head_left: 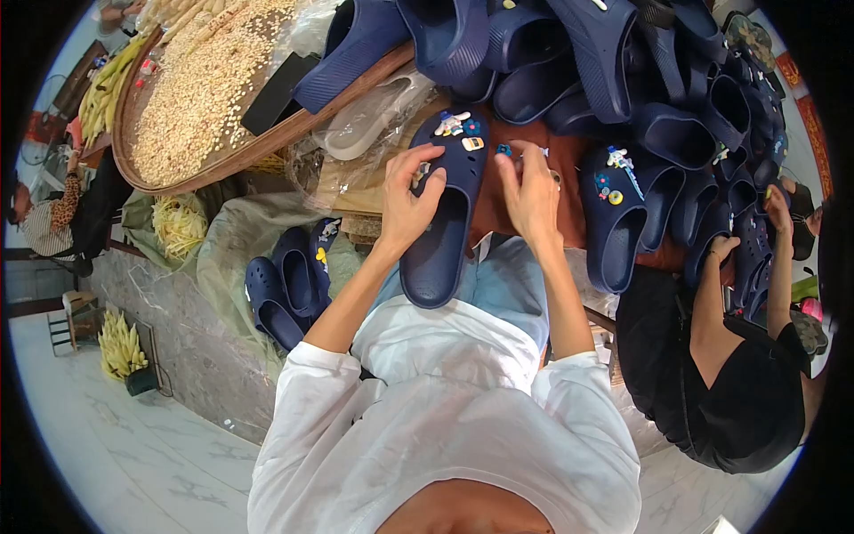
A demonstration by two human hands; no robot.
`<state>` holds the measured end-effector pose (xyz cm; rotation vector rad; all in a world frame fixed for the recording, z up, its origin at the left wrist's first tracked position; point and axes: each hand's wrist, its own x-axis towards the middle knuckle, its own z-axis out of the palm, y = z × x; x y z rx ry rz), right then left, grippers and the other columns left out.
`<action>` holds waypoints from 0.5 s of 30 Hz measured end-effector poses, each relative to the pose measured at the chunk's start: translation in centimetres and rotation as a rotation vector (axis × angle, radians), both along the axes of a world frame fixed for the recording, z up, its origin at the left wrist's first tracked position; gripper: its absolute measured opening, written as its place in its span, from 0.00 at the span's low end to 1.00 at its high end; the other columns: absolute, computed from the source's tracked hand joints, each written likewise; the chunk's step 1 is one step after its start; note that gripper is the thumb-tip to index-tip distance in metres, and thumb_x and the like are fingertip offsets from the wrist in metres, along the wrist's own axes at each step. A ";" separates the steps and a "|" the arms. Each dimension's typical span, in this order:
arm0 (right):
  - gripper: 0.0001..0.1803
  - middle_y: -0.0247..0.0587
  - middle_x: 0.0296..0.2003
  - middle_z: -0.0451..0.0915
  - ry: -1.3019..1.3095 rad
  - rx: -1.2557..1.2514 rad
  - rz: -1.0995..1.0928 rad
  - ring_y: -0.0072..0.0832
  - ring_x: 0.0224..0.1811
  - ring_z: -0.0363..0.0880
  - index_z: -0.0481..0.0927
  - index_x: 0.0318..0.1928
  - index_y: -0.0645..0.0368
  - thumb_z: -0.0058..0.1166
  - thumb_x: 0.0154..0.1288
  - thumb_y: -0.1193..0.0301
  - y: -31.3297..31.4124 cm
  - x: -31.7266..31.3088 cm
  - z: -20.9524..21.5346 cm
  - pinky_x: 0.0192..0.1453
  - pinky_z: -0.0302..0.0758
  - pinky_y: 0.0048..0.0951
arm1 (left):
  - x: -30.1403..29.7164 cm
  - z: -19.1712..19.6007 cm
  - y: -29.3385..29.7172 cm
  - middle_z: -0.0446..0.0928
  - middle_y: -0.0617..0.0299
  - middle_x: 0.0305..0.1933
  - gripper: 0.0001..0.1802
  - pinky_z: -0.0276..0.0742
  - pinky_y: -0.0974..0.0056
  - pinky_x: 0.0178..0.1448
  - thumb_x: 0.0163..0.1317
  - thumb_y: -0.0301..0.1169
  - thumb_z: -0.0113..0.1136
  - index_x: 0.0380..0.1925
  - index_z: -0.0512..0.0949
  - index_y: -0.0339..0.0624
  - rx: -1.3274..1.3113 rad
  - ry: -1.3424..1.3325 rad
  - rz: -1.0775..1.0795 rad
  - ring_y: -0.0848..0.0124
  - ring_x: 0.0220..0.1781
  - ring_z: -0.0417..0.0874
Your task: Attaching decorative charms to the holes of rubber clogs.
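A wide round woven tray (151, 173) sits far left, tilted, filled with pale grain-like kernels (200, 84); a flat black rectangle (277, 92) lies on its right part. Far and right, a heap of navy slide sandals (623, 62) spreads across the work surface, too many and too overlapped to count. A brown cloth (569, 191) covers the surface under the hands. Below it, at left, is a grey marbled wall (187, 338) and a pale marble floor (116, 445), where a small bunch of corn cobs (120, 343) stands. Two more navy sandals (289, 285) lie on a greenish plastic sheet (236, 236) left of the person.

One navy sandal (445, 214) lies in the middle, toe far, with three small charms (458, 127) on its strap. The left hand (411, 198) grips its left edge, fingers curled over the strap. The right hand (531, 191) is just right of the strap, fingertips pinched on a small blue charm (504, 149).

A second decorated sandal (614, 218) lies to the right. At the right edge, another person in black (738, 392) handles sandals with both hands.
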<state>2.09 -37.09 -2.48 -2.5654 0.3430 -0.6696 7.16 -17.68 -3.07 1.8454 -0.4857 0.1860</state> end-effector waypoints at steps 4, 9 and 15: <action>0.24 0.48 0.39 0.75 -0.030 0.315 0.367 0.48 0.41 0.80 0.75 0.52 0.56 0.64 0.61 0.58 4.7 -1.8 2.7 0.40 0.77 0.43 | 0.8 -1.4 0.6 0.79 0.51 0.53 0.17 0.69 0.59 0.64 0.58 0.29 0.63 0.49 0.81 0.40 -0.113 0.029 -0.054 0.58 0.58 0.76; 0.23 0.48 0.42 0.69 -0.013 0.250 0.299 0.51 0.41 0.78 0.73 0.52 0.55 0.62 0.55 0.74 5.3 -1.7 1.6 0.42 0.77 0.46 | 2.0 -2.0 1.1 0.79 0.52 0.48 0.24 0.73 0.60 0.59 0.55 0.36 0.71 0.51 0.79 0.39 -0.115 0.147 -0.063 0.63 0.55 0.78; 0.22 0.49 0.42 0.68 -0.087 0.245 0.270 0.51 0.40 0.77 0.74 0.51 0.56 0.57 0.52 0.77 5.7 -1.9 1.3 0.43 0.77 0.47 | 3.7 -1.6 2.6 0.79 0.62 0.34 0.27 0.75 0.70 0.37 0.53 0.37 0.75 0.50 0.76 0.37 -0.109 0.431 -0.182 0.76 0.33 0.80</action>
